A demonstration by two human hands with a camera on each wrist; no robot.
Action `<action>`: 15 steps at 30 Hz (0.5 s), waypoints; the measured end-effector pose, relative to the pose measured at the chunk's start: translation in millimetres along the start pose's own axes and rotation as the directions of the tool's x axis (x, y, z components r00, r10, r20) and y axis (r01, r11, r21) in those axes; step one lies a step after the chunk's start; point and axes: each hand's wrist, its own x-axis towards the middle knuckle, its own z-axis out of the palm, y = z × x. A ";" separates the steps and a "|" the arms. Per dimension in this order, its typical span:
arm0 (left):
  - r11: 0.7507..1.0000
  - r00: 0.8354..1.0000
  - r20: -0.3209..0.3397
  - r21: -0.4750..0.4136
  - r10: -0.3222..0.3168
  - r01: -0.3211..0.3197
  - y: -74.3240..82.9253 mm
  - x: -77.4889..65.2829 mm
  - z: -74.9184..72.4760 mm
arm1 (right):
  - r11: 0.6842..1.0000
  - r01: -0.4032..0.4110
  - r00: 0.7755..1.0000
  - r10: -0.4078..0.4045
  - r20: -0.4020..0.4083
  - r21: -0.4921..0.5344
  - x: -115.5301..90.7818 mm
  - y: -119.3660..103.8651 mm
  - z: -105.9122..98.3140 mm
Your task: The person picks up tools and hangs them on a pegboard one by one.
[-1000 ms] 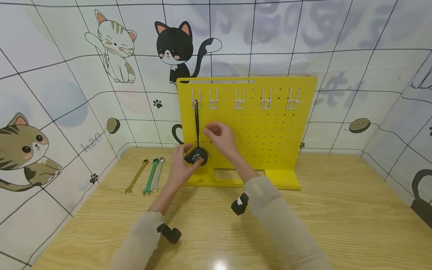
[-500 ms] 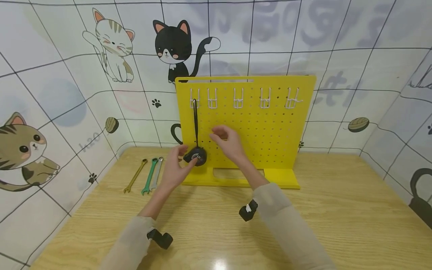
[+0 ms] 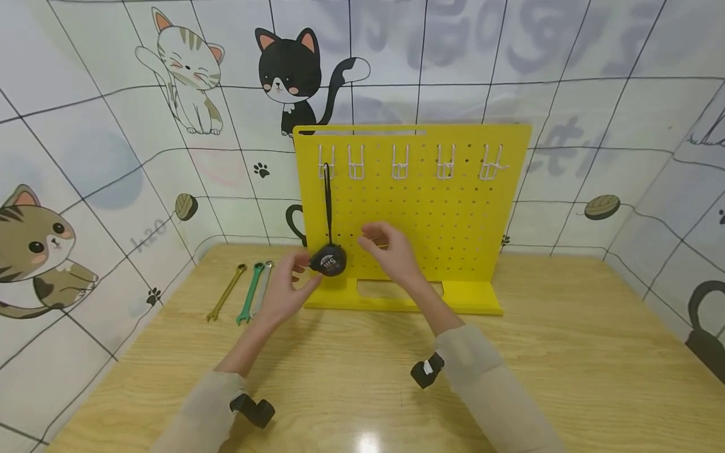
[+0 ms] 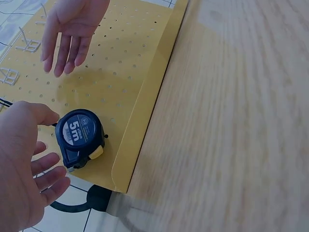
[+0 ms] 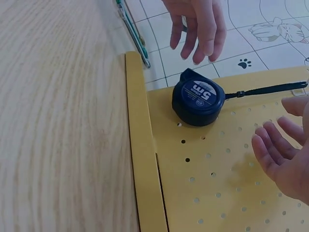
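A black tape measure (image 3: 330,260) marked 5m hangs by its black strap (image 3: 328,204) from the leftmost white hook (image 3: 326,157) of the yellow pegboard (image 3: 453,239). Just left of the tape measure is my left hand (image 3: 287,288), its fingers loosely bent and holding nothing. A gap separates this left hand (image 5: 199,29) from the case in the right wrist view. My right hand (image 3: 393,257) hovers before the board, right of the tape measure, with relaxed fingers and nothing in them. In the left wrist view the right hand's fingers (image 4: 72,50) point down, apart from the board.
Left of the board, a gold wrench (image 3: 226,292), a green wrench (image 3: 250,294) and a silver wrench (image 3: 264,286) lie on the wooden table (image 3: 351,371). More white hooks (image 3: 400,162) line the board's top. Cat-print sheeting (image 3: 238,126) surrounds the table.
My left hand has let go of the tape measure and drawn back to the left. The right hand has moved right and slightly down. The tape measure stays hanging.
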 end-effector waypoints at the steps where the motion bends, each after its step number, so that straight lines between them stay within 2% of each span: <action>1: 1.000 1.000 0.004 -0.001 -0.003 0.003 -1.0 -1.2 -1.5 | 1.000 -0.001 1.000 0.001 0.004 0.001 -1.4 -0.3 0.4; 8: 0.999 0.999 0.045 0.018 -0.030 0.029 -9.9 -12.7 -12.9 | 1.000 0.010 0.999 -0.010 0.050 0.011 -9.9 1.6 6.0; 15: 0.992 0.990 0.073 0.058 -0.117 0.113 -21.7 -25.1 -28.8 | 1.000 0.015 0.997 -0.015 0.073 0.002 -14.7 5.3 16.7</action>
